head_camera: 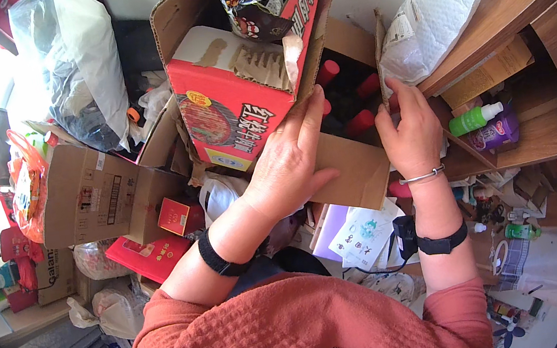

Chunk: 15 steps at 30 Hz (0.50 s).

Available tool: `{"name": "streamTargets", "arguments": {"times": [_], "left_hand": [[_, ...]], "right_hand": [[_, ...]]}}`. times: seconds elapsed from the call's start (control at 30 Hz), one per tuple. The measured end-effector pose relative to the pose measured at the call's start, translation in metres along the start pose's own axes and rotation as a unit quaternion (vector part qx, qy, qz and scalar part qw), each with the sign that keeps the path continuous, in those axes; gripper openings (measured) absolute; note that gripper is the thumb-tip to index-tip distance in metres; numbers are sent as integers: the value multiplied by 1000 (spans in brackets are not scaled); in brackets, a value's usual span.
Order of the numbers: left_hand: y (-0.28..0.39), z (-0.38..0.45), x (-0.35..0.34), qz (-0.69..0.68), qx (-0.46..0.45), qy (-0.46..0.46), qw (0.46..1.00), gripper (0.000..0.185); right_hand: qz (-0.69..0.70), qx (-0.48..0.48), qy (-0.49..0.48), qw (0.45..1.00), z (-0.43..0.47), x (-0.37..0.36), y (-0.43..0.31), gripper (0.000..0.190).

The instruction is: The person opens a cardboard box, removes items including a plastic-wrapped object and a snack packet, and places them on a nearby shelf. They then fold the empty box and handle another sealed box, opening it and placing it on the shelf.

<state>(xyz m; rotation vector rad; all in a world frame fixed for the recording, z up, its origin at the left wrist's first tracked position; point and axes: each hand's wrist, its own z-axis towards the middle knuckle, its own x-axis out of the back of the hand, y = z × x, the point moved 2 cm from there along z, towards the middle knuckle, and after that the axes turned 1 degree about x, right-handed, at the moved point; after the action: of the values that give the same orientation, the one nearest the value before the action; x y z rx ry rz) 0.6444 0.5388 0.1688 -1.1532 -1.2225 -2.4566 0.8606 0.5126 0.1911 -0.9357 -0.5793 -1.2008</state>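
My left hand (290,161) lies flat against the lower edge of a red instant-noodle carton (219,110), thumb spread apart. Inside that open-topped carton sits a black noodle packet (252,9). Just right of it stands an open cardboard box (355,166) with its front flap folded out. Several dark bottles with red caps (360,122) stand inside, partly in shadow. My right hand (408,129) pinches the box's right cardboard flap (380,55) between thumb and fingers; part of the grip is hidden.
A bubble-wrap package (433,19) rests at the right beside a wooden shelf (516,44) holding a green bottle (474,120). On the left are another cardboard box (89,195), a clear plastic bag of dark contents (78,79) and a red folder (151,256). Papers (367,233) lie before my body.
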Motion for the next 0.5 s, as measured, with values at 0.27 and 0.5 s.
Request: {"name": "streamTargets", "arguments": {"times": [0.27, 0.5], "left_hand": [[-3, -2, 3, -37, -1, -50, 998, 100], [-8, -28, 24, -116, -150, 9, 982, 40]], "right_hand": [[37, 26, -82, 996, -14, -14, -12, 27], [94, -22, 59, 994, -42, 4, -26, 25]]}}
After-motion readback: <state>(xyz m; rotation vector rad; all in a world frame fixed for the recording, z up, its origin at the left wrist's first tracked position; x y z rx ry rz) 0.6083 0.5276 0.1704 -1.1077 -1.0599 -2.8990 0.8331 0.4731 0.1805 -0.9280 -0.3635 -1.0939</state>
